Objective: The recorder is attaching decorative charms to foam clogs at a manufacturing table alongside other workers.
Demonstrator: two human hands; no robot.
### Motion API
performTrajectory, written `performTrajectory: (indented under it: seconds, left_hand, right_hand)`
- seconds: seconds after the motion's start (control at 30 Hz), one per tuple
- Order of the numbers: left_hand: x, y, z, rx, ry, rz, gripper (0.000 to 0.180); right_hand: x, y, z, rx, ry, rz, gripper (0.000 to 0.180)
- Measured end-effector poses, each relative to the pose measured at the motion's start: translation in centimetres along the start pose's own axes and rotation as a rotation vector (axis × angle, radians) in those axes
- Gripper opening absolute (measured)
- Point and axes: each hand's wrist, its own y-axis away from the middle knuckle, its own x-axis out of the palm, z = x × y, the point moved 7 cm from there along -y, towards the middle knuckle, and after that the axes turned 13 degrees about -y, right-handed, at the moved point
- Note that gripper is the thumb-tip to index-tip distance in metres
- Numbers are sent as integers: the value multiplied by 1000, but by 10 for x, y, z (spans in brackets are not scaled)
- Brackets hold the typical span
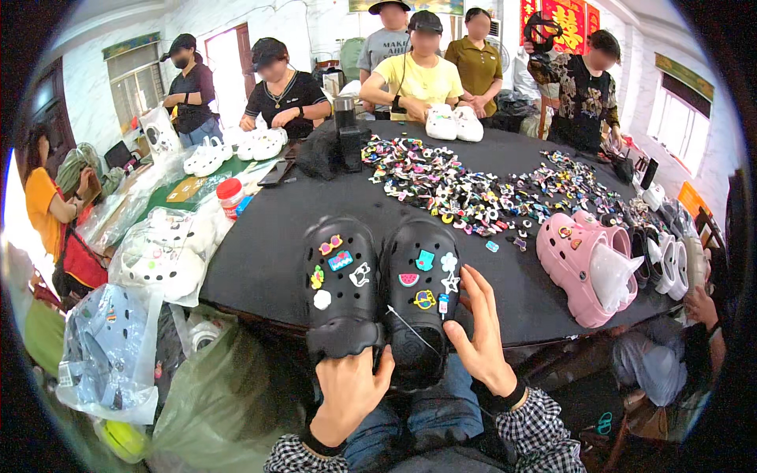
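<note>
A pair of black clogs decorated with small colourful charms points away from me at the table's near edge. My left hand (pixel 352 394) grips the left clog (pixel 341 290) at its heel end, fingers tucked out of sight inside it and thumb outside. Against the outer side of the right clog (pixel 398 260) rests my right hand (pixel 482 339), fingers stretched out and thumb near the opening's rim. Across that opening lies a thin pale rod or cord (pixel 412 328). Charms on the right clog include a watermelon slice (pixel 408 279) and a white star (pixel 450 283).
A wide heap of loose charms (pixel 441 185) covers the far middle of the dark table (pixel 260 252). Pink clogs (pixel 569 264) stand to the right, a red-lidded jar (pixel 229 197) to the left. Bagged clogs (pixel 106 347) hang low left. Several people stand around the table; one handles white clogs (pixel 441 124).
</note>
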Motion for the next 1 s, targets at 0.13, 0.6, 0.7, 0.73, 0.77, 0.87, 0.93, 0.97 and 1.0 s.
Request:
performTrajectory:
  seconds: [0.13,0.6,0.7,0.73,0.77,0.87,0.93,0.97,1.0]
  left_hand:
    - [-16,-11,-4,60,-67,-140,25]
    - [3,-30,16,-74,169,-4,31]
    - [6,-28,20,-92,177,-19,32]
    - [6,-28,19,-91,179,-20,32]
    - [8,-28,20,-114,179,7,32]
    - [11,-25,23,-187,215,46,35]
    - [16,-19,28,-240,249,56,37]
    - [14,-15,31,-222,310,-19,38]
    - [12,-14,34,-204,369,-94,39]
  right_hand:
    - [-1,-6,3,-40,-54,-32,72]
    - [10,-7,-1,-32,48,88,87]
    - [18,-3,8,-47,56,95,94]
    - [21,-3,12,-30,85,91,100]
    - [26,-4,14,-32,87,91,100]
    - [31,-4,14,2,51,19,102]
    - [32,-7,4,27,-47,-28,88]
    - [32,-8,1,39,-97,-49,84]
    - [30,-9,2,38,-106,-83,84]
